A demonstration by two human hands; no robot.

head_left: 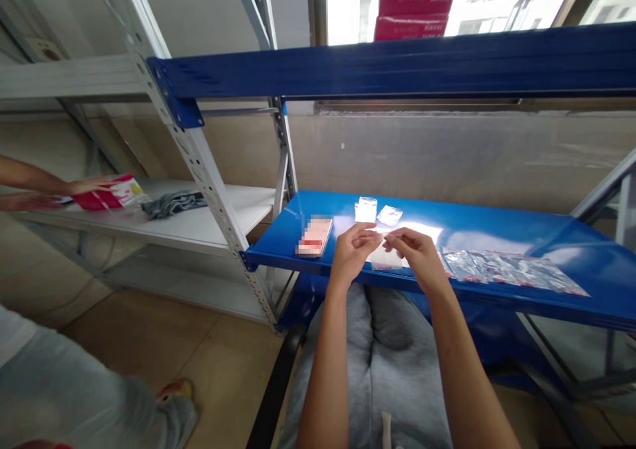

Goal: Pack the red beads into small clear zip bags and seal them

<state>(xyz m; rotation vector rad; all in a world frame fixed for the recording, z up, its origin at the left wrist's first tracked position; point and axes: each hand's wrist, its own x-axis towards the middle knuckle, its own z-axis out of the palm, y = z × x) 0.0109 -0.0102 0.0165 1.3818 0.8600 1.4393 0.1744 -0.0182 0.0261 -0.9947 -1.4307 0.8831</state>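
Observation:
My left hand (354,249) and my right hand (415,247) meet over the front of a blue shelf board (521,230), fingers closed in a pinch. Between them is a small clear plastic bag (385,259) with a reddish edge, its top at my fingertips; whether it rests on the board cannot be made out. Just beyond my fingers lie two small white packets, one squarish (366,209) and one tilted (390,216). To the right, a row of overlapping clear bags (511,270) with red edges lies flat. A phone (315,237), its screen blurred, is left of my left hand.
A blue beam (397,68) crosses above the board, and a perforated metal post (199,164) stands at its left end. On the white shelf (238,214) beyond, another person's hands hold a red package (106,193) beside a grey cloth (173,204). Red boxes (415,5) stand by the window.

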